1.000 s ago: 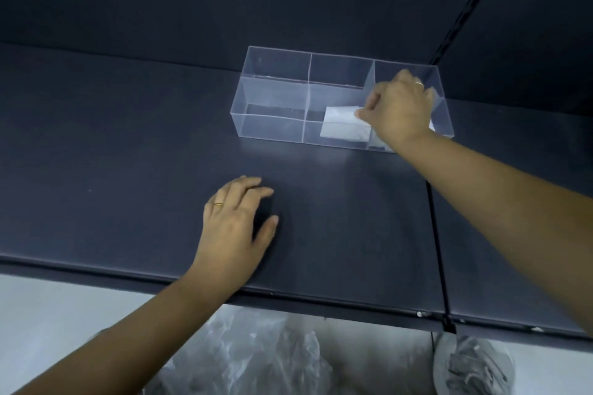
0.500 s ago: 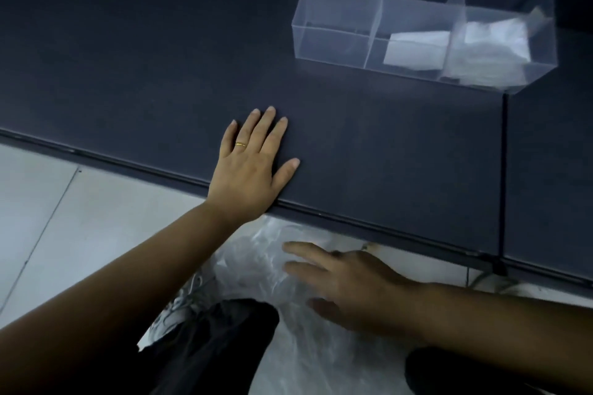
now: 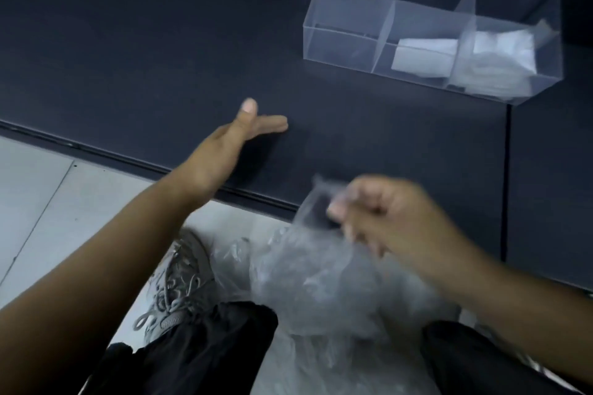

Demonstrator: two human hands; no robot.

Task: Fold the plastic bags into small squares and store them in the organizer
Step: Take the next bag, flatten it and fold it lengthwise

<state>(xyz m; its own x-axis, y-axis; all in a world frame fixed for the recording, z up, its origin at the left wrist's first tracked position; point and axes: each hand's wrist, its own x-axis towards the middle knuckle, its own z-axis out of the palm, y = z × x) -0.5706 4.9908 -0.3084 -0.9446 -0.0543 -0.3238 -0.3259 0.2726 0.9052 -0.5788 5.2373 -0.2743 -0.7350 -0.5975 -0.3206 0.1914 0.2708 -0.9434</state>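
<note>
Fingers (image 3: 340,212) of your R hand (image 3: 394,218) are curled tight, pinching the top of a clear plastic bag (image 3: 308,266). The bag hangs just past the worktop's front edge, above the bag pile (image 3: 337,362) on the floor (image 3: 48,202). The hand is blurred, so I can't tell how much film is in the pinch. Your L hand (image 3: 224,151) is held flat, fingers straight and together, thumb up, over the worktop (image 3: 160,58) near its front edge and holding nothing. Can't tell if it touches.

Risks, as I judge them:
- The film is thin and slick. A pinch on one small bit may slip, and the bag drops back into the pile.
- The bag's lower part lies against the pile. Cling could drag a 2nd bag up w/ it.
- The bag's body could catch on the front edge as it comes over.

Around you:
- The organizer (image 3: 349,42) sits at the worktop's back right, just left of the seam (image 3: 508,186) and well apart from both hands.
- One folded bag (image 3: 423,56) is in its middle section and a looser white bundle (image 3: 500,64) is in the right-end section. The left section looks free.
- A grey shoe (image 3: 179,282) and black trouser legs (image 3: 208,346) flank the pile, so watch you don't tread on the film.
- Your L hand sits about where the bag would land. Otherwise nothing lies btwn the bag and the front strip.
</note>
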